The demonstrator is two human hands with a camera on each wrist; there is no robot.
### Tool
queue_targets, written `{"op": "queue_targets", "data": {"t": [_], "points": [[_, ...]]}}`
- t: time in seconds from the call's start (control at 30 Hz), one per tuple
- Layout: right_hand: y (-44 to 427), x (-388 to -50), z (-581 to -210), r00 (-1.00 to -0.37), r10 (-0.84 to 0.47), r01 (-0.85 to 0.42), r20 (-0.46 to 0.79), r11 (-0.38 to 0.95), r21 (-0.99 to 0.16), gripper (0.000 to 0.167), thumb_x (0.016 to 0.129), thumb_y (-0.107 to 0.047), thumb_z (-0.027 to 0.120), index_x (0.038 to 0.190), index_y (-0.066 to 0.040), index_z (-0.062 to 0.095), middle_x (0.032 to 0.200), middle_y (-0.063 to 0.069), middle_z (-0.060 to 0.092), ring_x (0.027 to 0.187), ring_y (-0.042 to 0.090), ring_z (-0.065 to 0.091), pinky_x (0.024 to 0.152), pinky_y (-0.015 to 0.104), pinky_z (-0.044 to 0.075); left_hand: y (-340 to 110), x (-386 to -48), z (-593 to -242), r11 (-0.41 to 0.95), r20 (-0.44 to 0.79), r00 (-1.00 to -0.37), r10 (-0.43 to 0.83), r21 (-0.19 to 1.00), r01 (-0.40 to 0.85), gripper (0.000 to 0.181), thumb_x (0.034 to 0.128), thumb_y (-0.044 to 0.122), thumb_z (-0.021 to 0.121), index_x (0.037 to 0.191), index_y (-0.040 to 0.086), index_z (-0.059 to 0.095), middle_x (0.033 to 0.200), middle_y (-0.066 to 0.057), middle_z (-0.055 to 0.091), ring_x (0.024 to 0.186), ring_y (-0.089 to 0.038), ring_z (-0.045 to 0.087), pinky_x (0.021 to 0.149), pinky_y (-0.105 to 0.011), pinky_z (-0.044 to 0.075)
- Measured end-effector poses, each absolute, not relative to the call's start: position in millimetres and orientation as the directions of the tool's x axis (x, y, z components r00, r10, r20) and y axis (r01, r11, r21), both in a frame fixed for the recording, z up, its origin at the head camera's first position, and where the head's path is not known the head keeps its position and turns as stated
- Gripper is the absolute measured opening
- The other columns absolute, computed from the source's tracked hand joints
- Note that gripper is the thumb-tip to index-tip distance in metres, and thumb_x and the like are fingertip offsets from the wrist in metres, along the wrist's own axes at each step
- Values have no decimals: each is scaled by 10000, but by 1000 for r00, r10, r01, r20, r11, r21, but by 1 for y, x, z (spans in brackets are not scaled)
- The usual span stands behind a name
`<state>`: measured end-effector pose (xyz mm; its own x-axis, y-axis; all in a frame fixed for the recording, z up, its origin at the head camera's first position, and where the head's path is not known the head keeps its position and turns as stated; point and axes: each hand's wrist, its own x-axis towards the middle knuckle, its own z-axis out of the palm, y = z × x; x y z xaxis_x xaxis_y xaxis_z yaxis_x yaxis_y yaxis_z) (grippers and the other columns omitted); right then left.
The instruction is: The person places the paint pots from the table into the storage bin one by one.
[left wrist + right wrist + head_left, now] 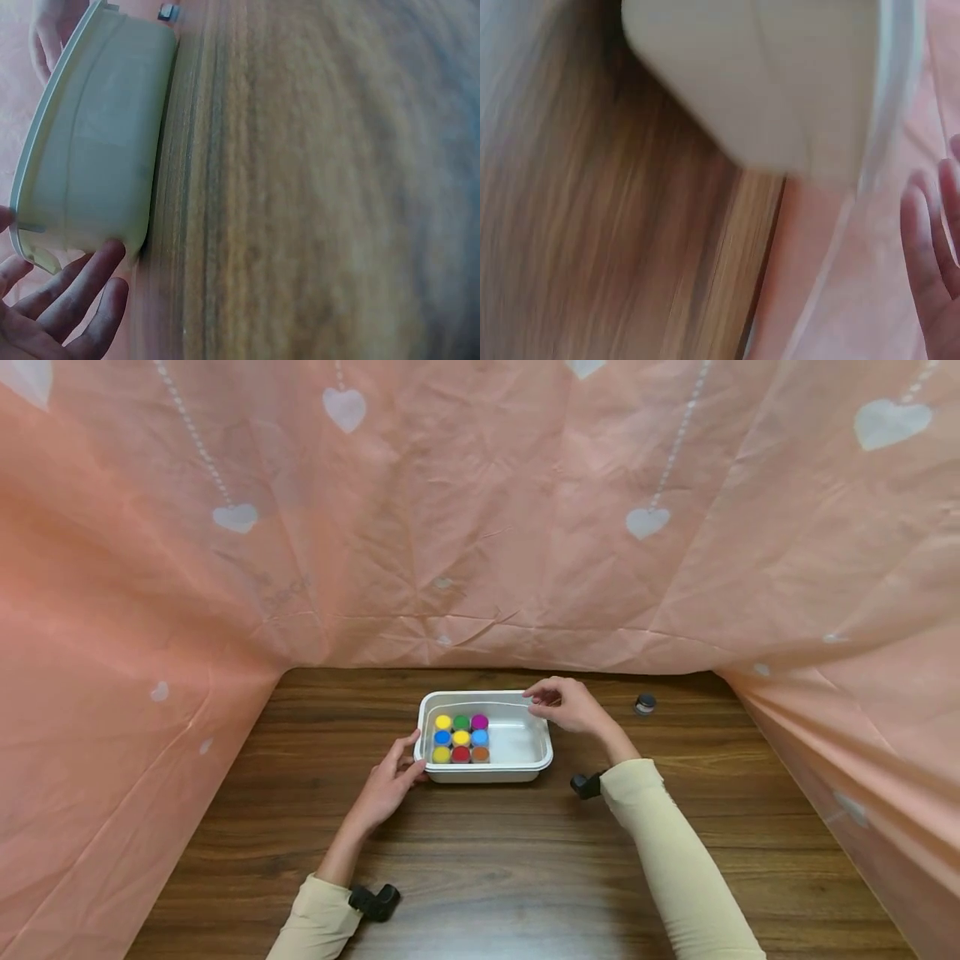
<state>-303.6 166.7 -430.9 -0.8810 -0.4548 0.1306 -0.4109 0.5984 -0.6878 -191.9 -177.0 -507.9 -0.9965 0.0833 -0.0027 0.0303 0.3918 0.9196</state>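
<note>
A white plastic tub (520,769) sits on the table with several small round pots in its left half. Their tops are in rows: yellow (461,737), green (461,722), purple (479,722), blue, light blue, red (460,753) and brown. My left hand (387,786) is at the tub's left end. In the left wrist view its fingers (90,289) lie fairly straight against the end wall. My right hand (572,703) hovers over the right rim, with no object visible in it. Its fingers (922,247) look extended in the right wrist view.
A small dark-lidded jar (645,703) stands alone on the wooden table (480,843), right of the tub. Pink cloth (487,543) with white hearts hangs behind the table and along both sides.
</note>
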Motion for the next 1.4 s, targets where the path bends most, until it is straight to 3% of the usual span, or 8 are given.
{"op": "queue_targets", "data": {"t": [0.23, 0.43, 0.67, 0.8, 1.0, 1.4], "points": [[228, -317, -433, -954, -258, -277, 152, 567, -776, 347, 1007, -157, 691, 1339, -60, 669, 1287, 201, 666, 1165, 356, 648, 948, 437, 540, -176, -192, -509, 351, -5, -995, 101, 936, 31, 556, 1070, 221, 593, 1590, 161, 404, 1215, -217, 726, 1017, -342, 737, 909, -513, 576], [276, -321, -448, -984, -101, -177, 146, 617, -767, 524, 1032, -156, 648, 1520, -43, 494, 1469, 272, 499, 1359, 459, 472, 1101, 593, 417, -172, -184, -491, 342, -23, -992, 121, 939, 20, 570, 1080, 167, 563, 1603, 71, 356, 1239, -283, 696, 1067, -451, 705, 959, -589, 543], [314, -322, -471, -998, -5, -44, 55, 675, -737, 693, 1024, -198, 649, 1612, -29, 322, 1581, 341, 334, 1446, 546, 329, 1143, 674, 327, -178, -192, -509, 357, 14, -994, 106, 933, 51, 551, 1074, 234, 586, 1586, 147, 405, 1227, -235, 717, 1008, -360, 736, 915, -521, 577], [324, -323, -481, -1000, -7, -17, 17, 707, -707, 684, 1032, -199, 628, 1600, 15, 312, 1556, 379, 335, 1404, 570, 348, 1130, 690, 317, -178, -192, -508, 359, 14, -993, 116, 932, 55, 545, 1074, 253, 584, 1585, 182, 409, 1210, -213, 728, 998, -325, 741, 913, -487, 585], [325, -326, -497, -1000, -29, -30, 12, 748, -663, 601, 1014, -158, 645, 1526, 65, 422, 1463, 427, 346, 1292, 568, 415, 1096, 662, 354, -179, -188, -508, 361, -9, -994, 113, 932, 33, 544, 1076, 251, 581, 1587, 182, 407, 1218, -203, 722, 1005, -323, 738, 913, -468, 589], [325, -328, -494, -1000, 28, 27, -9, 729, -684, 514, 1006, -122, 629, 1441, 111, 484, 1424, 428, 302, 1267, 551, 455, 1088, 624, 390, -179, -192, -506, 341, 2, -994, 111, 939, 40, 533, 1072, 251, 588, 1575, 179, 427, 1224, -237, 720, 1012, -356, 738, 925, -528, 576]]}}
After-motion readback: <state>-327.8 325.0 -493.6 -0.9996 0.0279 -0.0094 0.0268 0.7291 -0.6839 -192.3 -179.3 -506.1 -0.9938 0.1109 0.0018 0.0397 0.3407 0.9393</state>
